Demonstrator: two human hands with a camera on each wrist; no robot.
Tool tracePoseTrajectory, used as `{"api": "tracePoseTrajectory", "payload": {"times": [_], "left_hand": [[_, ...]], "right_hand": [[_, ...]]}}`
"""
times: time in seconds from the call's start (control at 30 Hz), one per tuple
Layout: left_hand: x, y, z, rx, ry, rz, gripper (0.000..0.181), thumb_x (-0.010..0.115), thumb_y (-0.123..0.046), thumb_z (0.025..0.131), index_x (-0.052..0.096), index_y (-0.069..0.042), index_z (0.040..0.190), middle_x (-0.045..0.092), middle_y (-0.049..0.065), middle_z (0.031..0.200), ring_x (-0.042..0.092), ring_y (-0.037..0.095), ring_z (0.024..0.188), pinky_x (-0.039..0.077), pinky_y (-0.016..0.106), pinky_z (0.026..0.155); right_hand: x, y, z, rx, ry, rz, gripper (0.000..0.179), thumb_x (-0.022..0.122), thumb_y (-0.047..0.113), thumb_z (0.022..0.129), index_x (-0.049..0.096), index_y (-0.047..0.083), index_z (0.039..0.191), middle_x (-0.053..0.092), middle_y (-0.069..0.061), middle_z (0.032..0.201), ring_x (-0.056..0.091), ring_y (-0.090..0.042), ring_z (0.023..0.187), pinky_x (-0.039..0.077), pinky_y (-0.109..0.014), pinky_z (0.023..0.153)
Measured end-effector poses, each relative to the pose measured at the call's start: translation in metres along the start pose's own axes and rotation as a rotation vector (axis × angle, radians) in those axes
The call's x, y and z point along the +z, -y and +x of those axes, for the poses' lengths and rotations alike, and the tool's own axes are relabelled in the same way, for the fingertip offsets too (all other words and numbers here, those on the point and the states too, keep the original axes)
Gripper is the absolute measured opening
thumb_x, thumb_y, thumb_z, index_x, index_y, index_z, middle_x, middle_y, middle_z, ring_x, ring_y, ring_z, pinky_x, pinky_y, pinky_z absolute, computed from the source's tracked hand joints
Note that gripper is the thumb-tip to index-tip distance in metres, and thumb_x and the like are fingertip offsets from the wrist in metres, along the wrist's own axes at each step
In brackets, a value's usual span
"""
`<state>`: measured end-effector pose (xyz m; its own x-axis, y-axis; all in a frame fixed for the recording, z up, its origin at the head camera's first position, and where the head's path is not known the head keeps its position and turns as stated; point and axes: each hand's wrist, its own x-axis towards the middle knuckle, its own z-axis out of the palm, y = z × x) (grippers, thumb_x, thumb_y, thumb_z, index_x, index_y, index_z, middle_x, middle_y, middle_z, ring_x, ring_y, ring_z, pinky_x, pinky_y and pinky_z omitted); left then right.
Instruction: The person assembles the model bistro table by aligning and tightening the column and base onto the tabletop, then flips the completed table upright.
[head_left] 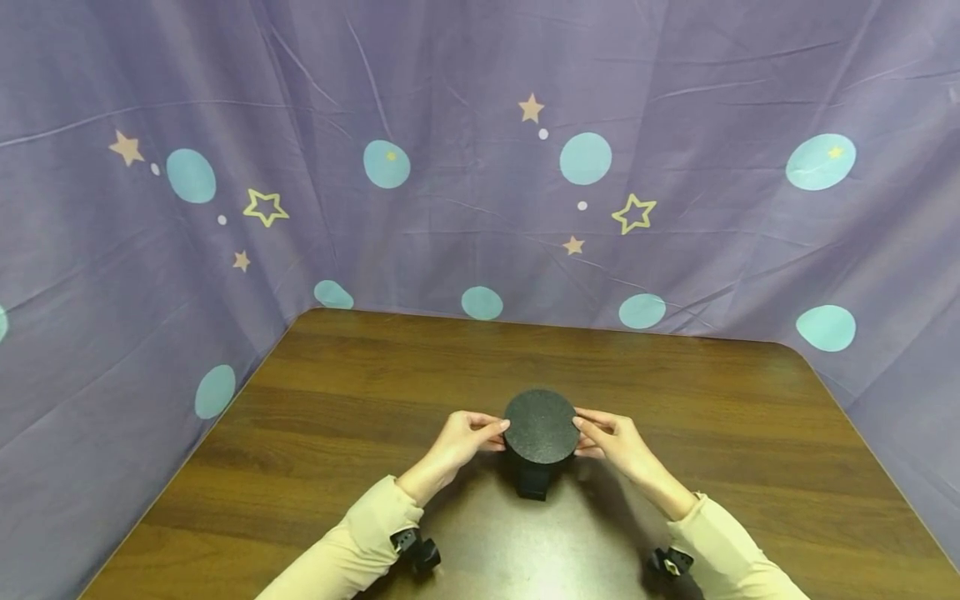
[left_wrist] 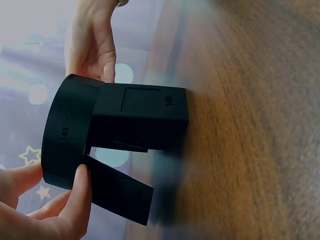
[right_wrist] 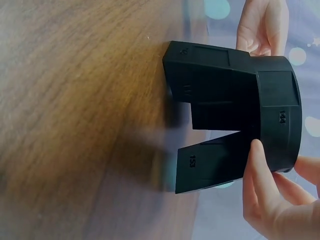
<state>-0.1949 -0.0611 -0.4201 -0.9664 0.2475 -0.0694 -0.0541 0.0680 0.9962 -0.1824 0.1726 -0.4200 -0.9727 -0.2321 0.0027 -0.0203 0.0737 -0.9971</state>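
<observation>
Between my two hands is a black round-topped object [head_left: 542, 427], a flat disc with a thick rim and block-like legs below. Numbers are embossed on its rim [left_wrist: 67, 132] and legs [right_wrist: 215, 55]; one narrower leg [left_wrist: 120, 192] angles outward in the left wrist view. My left hand [head_left: 462, 442] pinches the rim at its left side, thumb near the top edge and fingers beneath. On the opposite side my right hand [head_left: 624, 450] grips the rim in the same manner. The disc lies roughly level, with the legs pointing down close to the tabletop.
A brown wood-grain table [head_left: 360, 392] spreads out on all sides of the object. Behind and to the left hangs a purple curtain [head_left: 465, 100] with stars and blue dots, meeting the table's back edge. Black wrist cameras [head_left: 416, 550] sit at both sleeves.
</observation>
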Motion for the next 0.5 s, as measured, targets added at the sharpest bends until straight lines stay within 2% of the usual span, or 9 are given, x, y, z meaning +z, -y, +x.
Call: {"api": "tracePoseTrajectory", "payload": {"times": [0.03,0.17,0.33,0.4,0.5], "left_hand": [[0.0,0.004,0.002,0.0,0.002,-0.013,0.028,0.057,-0.004,0.084,0.056,0.021,0.097,0.064,0.016,0.08,0.064,0.024,0.066,0.052,0.039,0.071],[0.0,0.006,0.002,-0.002,0.007,-0.05,0.028,0.057,-0.003,0.084,0.055,0.022,0.096,0.063,0.012,0.076,0.062,0.015,0.063,0.053,0.035,0.068],[0.0,0.01,0.003,0.006,0.009,-0.074,0.031,0.059,-0.006,0.083,0.055,0.023,0.095,0.063,0.01,0.074,0.062,0.012,0.062,0.054,0.029,0.064],[0.0,0.011,0.004,0.006,0.004,-0.087,0.032,0.06,-0.006,0.082,0.055,0.023,0.095,0.063,0.011,0.074,0.062,0.012,0.062,0.054,0.029,0.064],[-0.001,0.017,0.007,0.034,0.016,-0.103,0.033,0.06,-0.008,0.083,0.055,0.023,0.094,0.063,0.012,0.074,0.061,0.013,0.062,0.054,0.03,0.064]], "right_hand": [[0.0,-0.001,0.0,0.0,0.0,0.001,0.042,0.046,0.004,0.091,0.034,-0.023,0.122,0.059,-0.011,0.082,0.06,-0.009,0.066,0.053,-0.031,0.068],[-0.001,-0.006,0.002,-0.024,0.005,0.016,0.046,0.049,0.009,0.09,0.035,-0.023,0.121,0.06,-0.009,0.083,0.06,-0.009,0.067,0.053,-0.029,0.066],[-0.002,-0.014,0.003,-0.079,0.019,0.064,0.051,0.053,0.015,0.089,0.037,-0.024,0.118,0.061,-0.004,0.08,0.061,-0.011,0.067,0.053,-0.027,0.064],[-0.002,-0.015,0.003,-0.073,0.01,0.068,0.051,0.053,0.015,0.089,0.037,-0.024,0.118,0.061,-0.004,0.08,0.061,-0.011,0.067,0.053,-0.027,0.065],[-0.001,-0.013,0.003,-0.022,-0.015,0.056,0.048,0.051,0.013,0.09,0.037,-0.022,0.12,0.06,-0.005,0.08,0.06,-0.01,0.067,0.053,-0.027,0.066]]}}
